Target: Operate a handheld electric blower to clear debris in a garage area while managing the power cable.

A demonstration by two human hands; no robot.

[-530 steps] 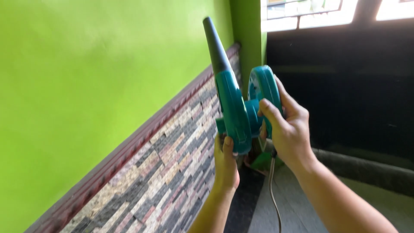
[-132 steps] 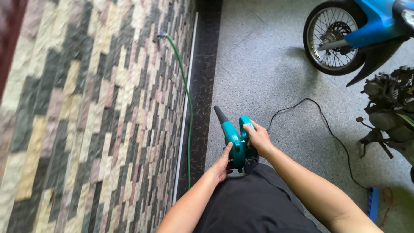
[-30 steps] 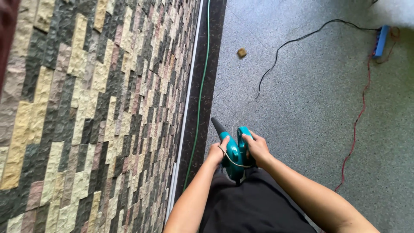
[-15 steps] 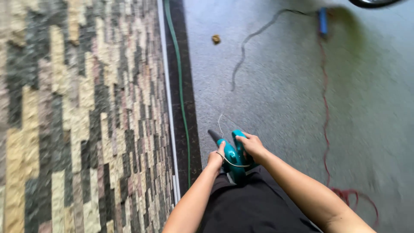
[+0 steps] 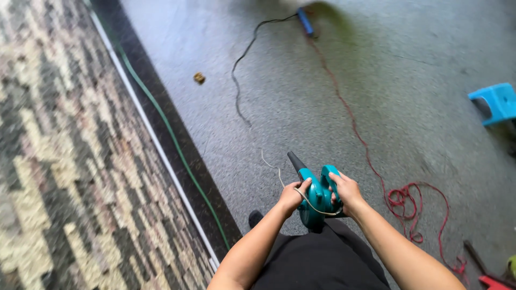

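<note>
Head view: the teal blower (image 5: 314, 196) is low in front of the person, w/ both hands around it. The left hand (image 5: 290, 197) curls on the body, the right hand (image 5: 346, 192) wraps the handle, fingers closed. Vs. a moment ago the view has swung right: the red cord (image 5: 376, 172) now lies right of the blower, the stone wall (image 5: 64, 177) well to its left.

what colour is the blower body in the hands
Teal, with a black nozzle; the blower shows best in the head view.

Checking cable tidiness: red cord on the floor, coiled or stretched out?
Both: the red cord runs stretched across the grey floor, then bunches into loose loops.
</note>
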